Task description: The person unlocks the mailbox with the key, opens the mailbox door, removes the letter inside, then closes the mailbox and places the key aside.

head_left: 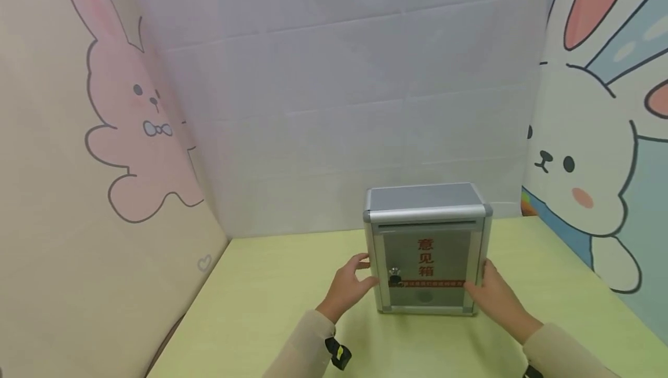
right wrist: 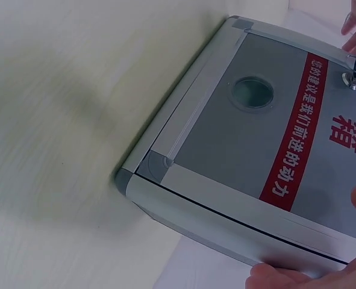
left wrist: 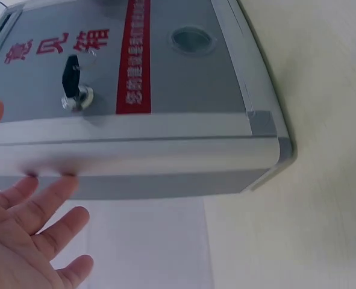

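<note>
Fingers of the left hand [head_left: 345,286] stand spread wide at the left side of the grey box [head_left: 430,262], thumb apart; those of the right hand [head_left: 499,298] lie against its right side, though I cannot tell whether they grip or merely rest. From both sets the box lies inward, upright on the table [head_left: 276,291], its longest axis unclear to me. On its front, the black key [left wrist: 71,77] is nearer the left hand. Behind it I see a pale sheet [head_left: 334,105].
</note>
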